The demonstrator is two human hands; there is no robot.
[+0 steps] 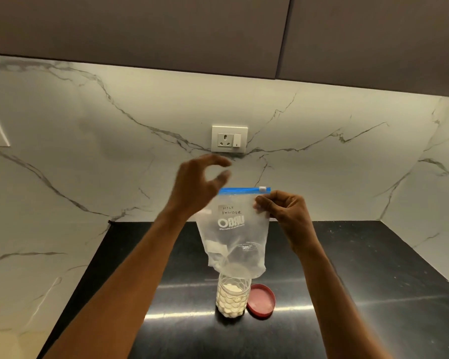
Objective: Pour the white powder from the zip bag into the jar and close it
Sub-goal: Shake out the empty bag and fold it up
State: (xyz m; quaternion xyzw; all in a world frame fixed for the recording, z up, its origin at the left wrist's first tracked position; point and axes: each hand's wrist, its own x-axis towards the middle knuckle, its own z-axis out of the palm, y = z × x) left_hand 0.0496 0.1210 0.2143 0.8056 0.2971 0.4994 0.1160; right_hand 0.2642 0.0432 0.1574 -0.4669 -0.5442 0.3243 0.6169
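Zip bag (233, 229) — "MILK POWDER", "URGO" — over jar (233, 296)

Zip bag (232, 229): handwritten label "MILK POWDER", printed logo "URGO" seen reversed.

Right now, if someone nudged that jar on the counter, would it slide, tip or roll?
The jar is tall and narrow, so a high push might tip it. The white powder fills most of it, which probably steadies the base. Its lid lies beside it, so a tip would likely spill. The counter looks glossy, so a low nudge may slide it.
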